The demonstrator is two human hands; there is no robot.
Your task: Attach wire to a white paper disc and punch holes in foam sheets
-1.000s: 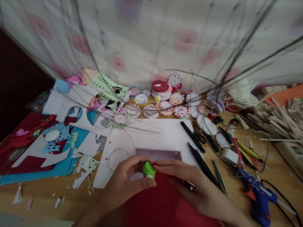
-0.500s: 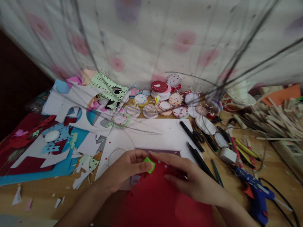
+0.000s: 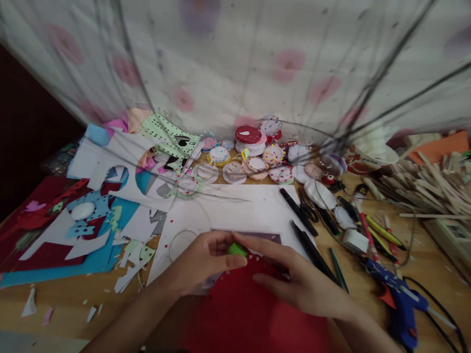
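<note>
My left hand [image 3: 202,262] is closed around a small green punch [image 3: 237,248] at the top edge of a red paper sheet [image 3: 244,315]. My right hand [image 3: 297,282] lies on the same sheet, its forefinger and thumb pinched at the punch and the paper's edge. Tiny paper dots are scattered on the red sheet just below the punch. A white sheet [image 3: 236,210] with a purple-grey rectangle lies under and beyond both hands.
Decorated paper discs [image 3: 254,155] are piled at the back. Cut coloured paper [image 3: 86,223] covers the left. Black pens [image 3: 298,213], scissors, pencils, a white tape roll [image 3: 355,240] and a blue glue gun [image 3: 402,304] lie right, wooden sticks [image 3: 432,185] beyond. A floral curtain [image 3: 254,52] hangs behind.
The punch and both hands have moved a little away from me along the red sheet's top edge, and less of the punch shows. Paper dots now lie on the red sheet.
</note>
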